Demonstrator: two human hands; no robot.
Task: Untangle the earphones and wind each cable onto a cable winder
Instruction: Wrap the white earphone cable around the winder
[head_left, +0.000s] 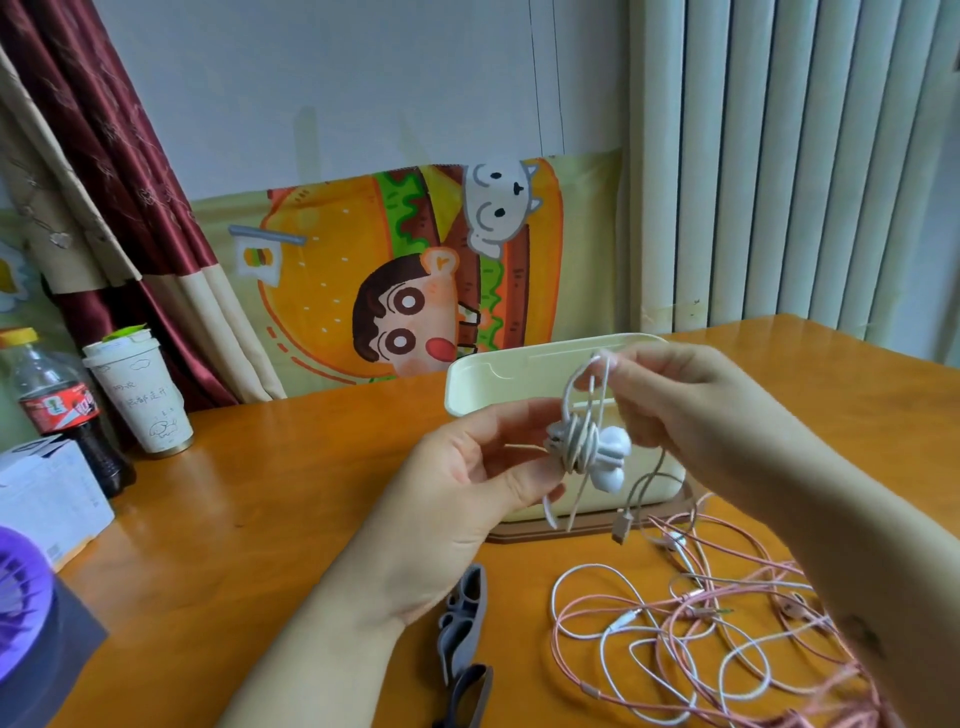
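Note:
My left hand (467, 483) pinches a small grey cable winder (558, 441) with white earphone cable (579, 436) wrapped round it. Two white earbuds (613, 462) hang just right of the winder. Above it, my right hand (691, 410) pinches a loop of the same white cable. A plug end (621, 527) dangles below. On the table at the lower right lies a tangle of pink and white earphone cables (717, 639). Two grey cable winders (462, 623) lie on the table under my left wrist.
A cream lidded box (498, 379) on a brown tray stands behind my hands. At the left are a paper cup (143, 400), a cola bottle (57, 405), a white carton (47, 499) and a purple fan (21, 613). A wall and radiator back the wooden table (260, 493).

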